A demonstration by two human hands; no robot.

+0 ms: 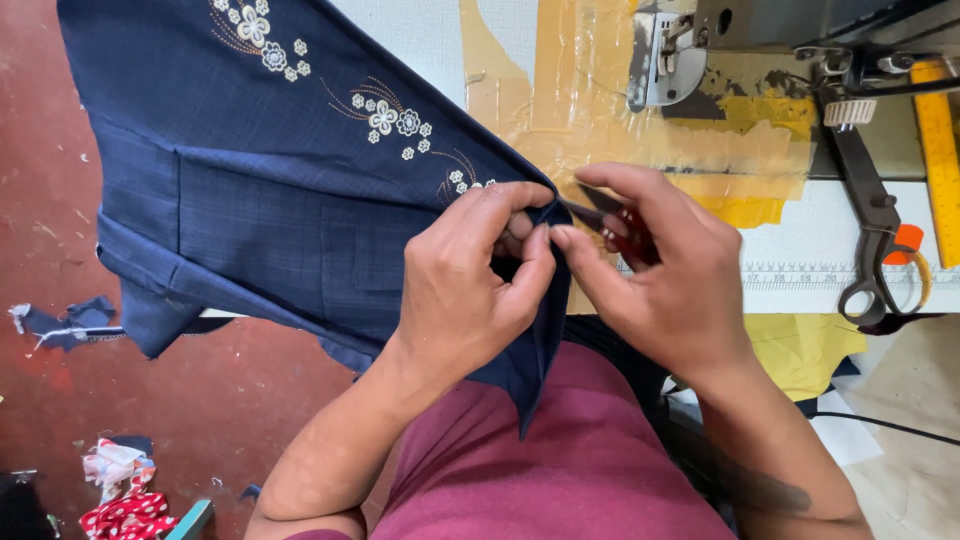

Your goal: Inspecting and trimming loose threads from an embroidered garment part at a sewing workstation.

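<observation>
Head-camera view: at the far left, scraps of cloth (120, 490) are seen on the red floor (40, 150). Right of them, a navy blue cloth (260, 200) with white embroidered flowers (385, 118) is spread from the far left toward the middle, draped off the near edge of the sewing table (440, 40) and hanging over the lap.

The cloth is judged to be light, soft and limp: it folds and sags wherever it is unsupported, so little grip is needed, but it will slip and bunch if held loosely. A firm hold is best taken at the hemmed edge and corner, where the doubled layers are stiffer.

The left hand (470, 290) is closed on that corner, with the edge pinched between thumb and fingertips. Just to its right, touching at the fingertips, the right hand (670, 280) is closed around small red-handled thread snips (620, 225), the blades pointed at the pinched corner.

Farther right, the sewing machine (760, 30) is seen at the far edge over taped brown paper (600, 110), and large scissors (870, 230) lie beside a yellow ruler (940, 160).
</observation>
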